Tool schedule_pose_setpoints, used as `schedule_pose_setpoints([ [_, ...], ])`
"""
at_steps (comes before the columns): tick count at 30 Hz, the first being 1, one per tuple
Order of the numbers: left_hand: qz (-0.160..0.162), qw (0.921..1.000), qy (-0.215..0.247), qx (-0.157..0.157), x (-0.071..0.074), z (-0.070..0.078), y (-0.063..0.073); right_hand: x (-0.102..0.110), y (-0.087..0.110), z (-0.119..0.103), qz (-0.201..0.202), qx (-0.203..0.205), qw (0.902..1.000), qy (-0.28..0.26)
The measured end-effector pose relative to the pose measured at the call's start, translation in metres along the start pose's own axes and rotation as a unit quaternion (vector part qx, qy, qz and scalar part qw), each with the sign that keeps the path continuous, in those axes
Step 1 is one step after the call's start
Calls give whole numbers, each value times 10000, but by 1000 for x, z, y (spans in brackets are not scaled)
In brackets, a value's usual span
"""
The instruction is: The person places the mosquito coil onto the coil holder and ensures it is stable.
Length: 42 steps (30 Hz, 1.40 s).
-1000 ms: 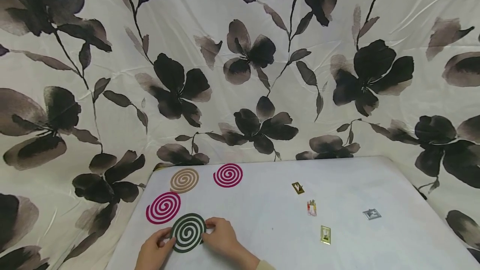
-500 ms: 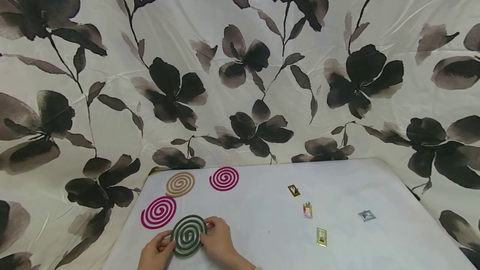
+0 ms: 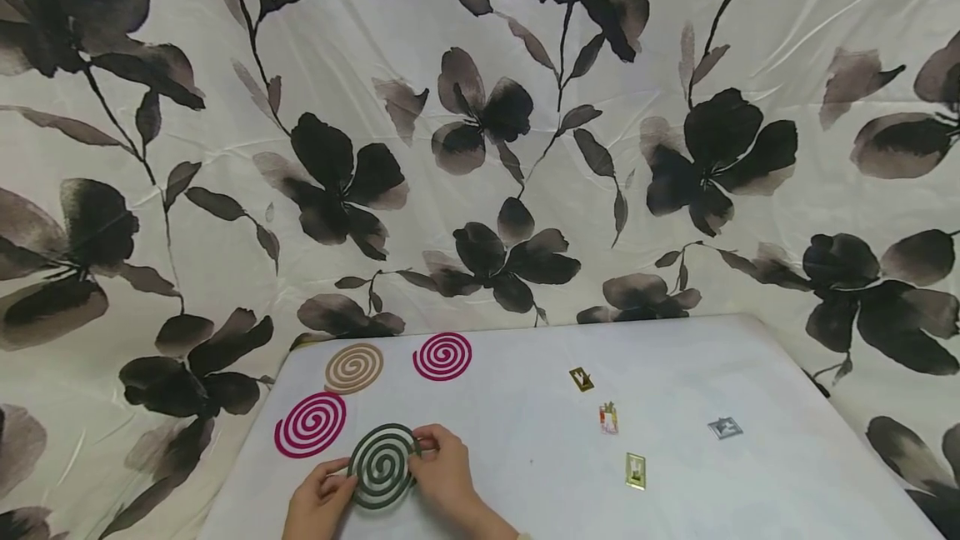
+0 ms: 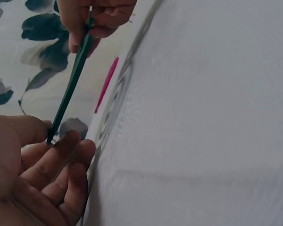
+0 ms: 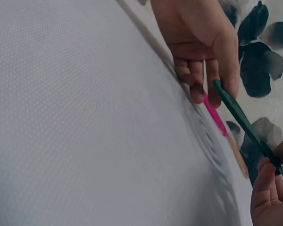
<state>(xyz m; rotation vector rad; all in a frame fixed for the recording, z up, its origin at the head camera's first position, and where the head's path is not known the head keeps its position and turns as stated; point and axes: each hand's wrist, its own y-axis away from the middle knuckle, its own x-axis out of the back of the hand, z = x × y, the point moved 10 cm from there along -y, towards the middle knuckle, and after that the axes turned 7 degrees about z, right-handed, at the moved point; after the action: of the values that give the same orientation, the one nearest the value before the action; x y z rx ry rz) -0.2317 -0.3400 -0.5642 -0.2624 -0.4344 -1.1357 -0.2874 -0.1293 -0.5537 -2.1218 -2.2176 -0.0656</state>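
A dark green mosquito coil [image 3: 383,467] is held at its two sides above the white table. My left hand [image 3: 318,502] pinches its left edge between thumb and fingers. On the opposite edge, my right hand [image 3: 447,473] pinches it too. Seen edge-on in the left wrist view, the green coil [image 4: 70,89] looks thin and hangs clear of the table, with a faint spiral shadow below. Just behind my left hand lies a pink coil [image 3: 311,424]. A tan coil [image 3: 354,367] and another pink coil [image 3: 442,356] lie farther back.
Several small stamped metal pieces lie on the right half of the white table [image 3: 532,407]: a dark gold one [image 3: 581,379], a red-and-white one [image 3: 608,418], a light gold one [image 3: 635,471] and a silver one [image 3: 725,427]. A flower-printed cloth [image 3: 480,190] hangs behind.
Both hands keep their hold on the green coil, which has risen from the table and now tilts slightly. It has moved a little to the right, away from the left pink coil.
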Motion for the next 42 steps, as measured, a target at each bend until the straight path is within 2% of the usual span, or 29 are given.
schedule_pose_setpoints([
  [4, -26, 9969, 736, 261, -7, 3, 3, 9, 0, 0, 17, -90, 9999, -85],
  [8, -112, 9878, 1474, 485, -15, 8, 7, 20, 0, 0, 53, -67, 9999, -140],
  [12, -209, 9821, 1755, 658, -24, 11, 11, 30, 2, -1, 42, -35, 9997, -219],
  [17, -291, 9825, 1727, 640, -37, 16, 12, 41, 2, -3, 86, 28, 9998, -152],
  [25, -169, 9845, 1647, 580, -49, 22, 13, 53, 1, -3, 36, -6, 10000, -66],
  [42, -495, 9793, 1890, 535, -73, 30, 13, 78, -1, 0, 161, -48, 9999, -20],
])
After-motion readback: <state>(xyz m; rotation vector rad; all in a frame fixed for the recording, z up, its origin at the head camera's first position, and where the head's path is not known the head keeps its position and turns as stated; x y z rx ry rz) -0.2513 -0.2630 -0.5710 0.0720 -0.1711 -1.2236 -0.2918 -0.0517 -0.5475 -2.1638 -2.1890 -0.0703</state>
